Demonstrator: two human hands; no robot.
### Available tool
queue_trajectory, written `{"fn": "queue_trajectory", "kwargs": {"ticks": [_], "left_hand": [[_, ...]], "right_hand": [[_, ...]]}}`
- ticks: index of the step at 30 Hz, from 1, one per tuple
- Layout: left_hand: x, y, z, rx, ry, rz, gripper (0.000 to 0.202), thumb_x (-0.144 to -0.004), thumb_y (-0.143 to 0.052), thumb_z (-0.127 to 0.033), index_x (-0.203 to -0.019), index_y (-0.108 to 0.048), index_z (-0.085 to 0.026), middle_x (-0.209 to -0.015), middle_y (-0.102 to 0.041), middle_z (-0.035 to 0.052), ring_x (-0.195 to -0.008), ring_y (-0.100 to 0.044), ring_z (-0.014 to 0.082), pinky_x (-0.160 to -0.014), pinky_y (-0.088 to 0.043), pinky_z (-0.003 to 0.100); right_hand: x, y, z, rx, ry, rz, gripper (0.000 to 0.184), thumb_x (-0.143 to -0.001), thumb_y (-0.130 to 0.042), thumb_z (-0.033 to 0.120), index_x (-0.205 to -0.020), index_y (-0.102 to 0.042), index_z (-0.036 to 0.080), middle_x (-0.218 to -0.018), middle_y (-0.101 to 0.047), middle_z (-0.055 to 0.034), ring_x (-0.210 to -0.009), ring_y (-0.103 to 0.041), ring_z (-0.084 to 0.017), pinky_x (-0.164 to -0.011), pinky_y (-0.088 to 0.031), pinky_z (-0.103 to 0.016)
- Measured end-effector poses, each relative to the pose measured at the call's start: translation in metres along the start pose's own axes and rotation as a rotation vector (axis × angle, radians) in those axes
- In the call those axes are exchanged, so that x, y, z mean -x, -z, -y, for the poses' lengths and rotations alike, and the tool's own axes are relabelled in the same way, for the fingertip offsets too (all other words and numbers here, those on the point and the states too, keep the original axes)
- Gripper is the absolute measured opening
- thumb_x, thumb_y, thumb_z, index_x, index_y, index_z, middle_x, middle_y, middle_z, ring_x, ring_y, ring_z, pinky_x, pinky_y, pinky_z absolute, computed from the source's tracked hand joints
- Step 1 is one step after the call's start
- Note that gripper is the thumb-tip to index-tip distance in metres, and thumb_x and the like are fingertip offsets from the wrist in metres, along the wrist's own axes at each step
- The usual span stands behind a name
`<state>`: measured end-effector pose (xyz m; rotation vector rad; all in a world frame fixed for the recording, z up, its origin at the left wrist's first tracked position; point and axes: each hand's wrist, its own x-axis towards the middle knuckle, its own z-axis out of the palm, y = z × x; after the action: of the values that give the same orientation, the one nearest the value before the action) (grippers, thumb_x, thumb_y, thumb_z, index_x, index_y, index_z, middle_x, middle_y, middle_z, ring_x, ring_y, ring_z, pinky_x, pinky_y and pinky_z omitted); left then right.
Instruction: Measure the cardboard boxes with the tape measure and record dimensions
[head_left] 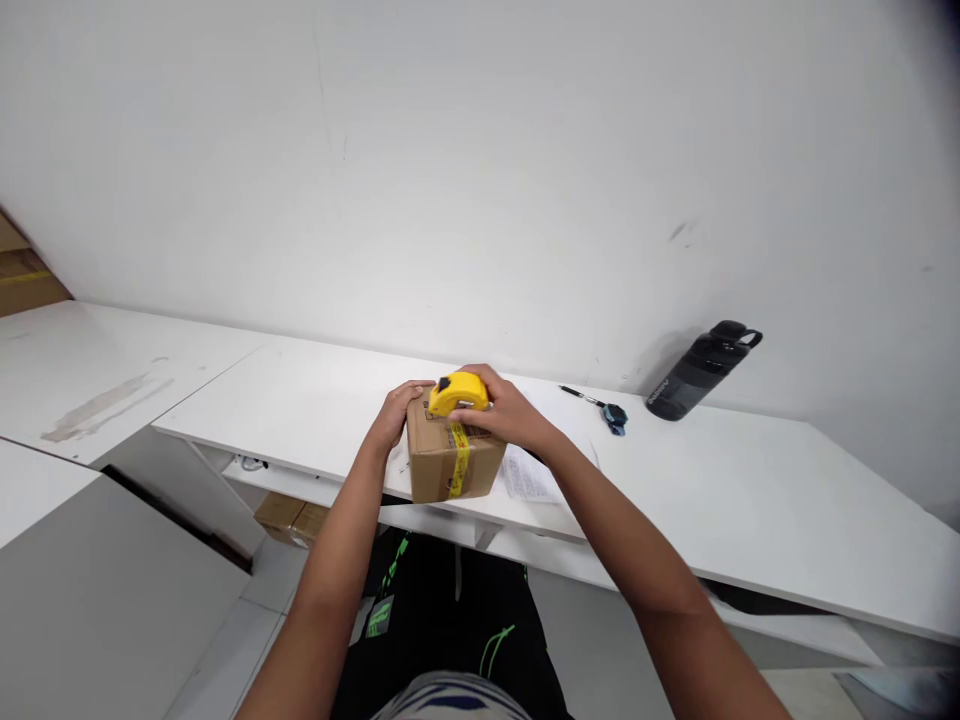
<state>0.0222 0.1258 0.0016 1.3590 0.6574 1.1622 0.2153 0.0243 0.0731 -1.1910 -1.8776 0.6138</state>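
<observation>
A small brown cardboard box (439, 465) sits near the front edge of a white table (315, 405). A strip of yellow tape (459, 455) runs over its top and down its front face. My right hand (504, 408) is closed around a yellow tape dispenser (457, 392) pressed onto the box's top. My left hand (395, 415) grips the box's left top edge, fingers curled over it.
A printed sheet of paper (529, 475) lies just right of the box. Farther right lie a pen (579, 395), a small dark object (616, 417) and a dark water bottle (701, 372) leaning by the white wall. Cardboard boxes (289, 515) sit under the table.
</observation>
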Motion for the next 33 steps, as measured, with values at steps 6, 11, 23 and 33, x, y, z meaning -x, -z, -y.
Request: {"fn": "queue_trajectory", "kwargs": {"ticks": [6, 11, 23, 33], "left_hand": [[-0.009, 0.002, 0.004, 0.006, 0.092, 0.075, 0.025, -0.071, -0.065, -0.039, -0.082, -0.067, -0.016, -0.078, -0.069, 0.0041, -0.073, -0.059, 0.0195, -0.070, -0.050, 0.033], [-0.007, 0.002, 0.007, 0.022, 0.091, 0.089, 0.021, -0.067, -0.070, -0.035, -0.074, -0.067, -0.016, -0.071, -0.067, 0.0041, -0.067, -0.059, 0.0194, -0.069, -0.050, 0.035], [-0.008, 0.000, -0.003, 0.120, 0.189, 0.169, 0.043, -0.071, -0.070, -0.038, -0.106, -0.072, -0.012, -0.105, -0.073, 0.0137, -0.091, -0.067, 0.0257, -0.080, -0.052, 0.036], [-0.013, 0.010, 0.002, 0.108, 0.209, 0.129, 0.043, -0.072, -0.070, -0.041, -0.105, -0.071, -0.015, -0.103, -0.073, 0.0110, -0.086, -0.067, 0.0235, -0.081, -0.051, 0.037]], "right_hand": [[-0.026, -0.010, 0.010, 0.140, 0.098, 0.235, 0.050, -0.083, -0.064, 0.046, -0.127, -0.048, 0.027, -0.115, -0.064, -0.0045, -0.099, -0.061, -0.023, -0.081, -0.047, -0.035], [-0.032, -0.019, 0.009, 0.195, 0.096, 0.245, 0.050, -0.085, -0.060, 0.050, -0.127, -0.047, 0.026, -0.110, -0.065, -0.0048, -0.091, -0.061, -0.022, -0.073, -0.047, -0.032], [0.025, 0.065, -0.013, 0.133, -0.110, 0.260, 0.050, -0.080, -0.067, 0.049, -0.122, -0.052, 0.025, -0.103, -0.064, -0.0050, -0.082, -0.060, -0.020, -0.065, -0.049, -0.031], [0.066, 0.089, -0.051, 0.111, -0.256, 0.163, 0.045, -0.080, -0.067, 0.049, -0.116, -0.056, 0.025, -0.106, -0.061, -0.0057, -0.089, -0.059, -0.022, -0.073, -0.051, -0.036]]}}
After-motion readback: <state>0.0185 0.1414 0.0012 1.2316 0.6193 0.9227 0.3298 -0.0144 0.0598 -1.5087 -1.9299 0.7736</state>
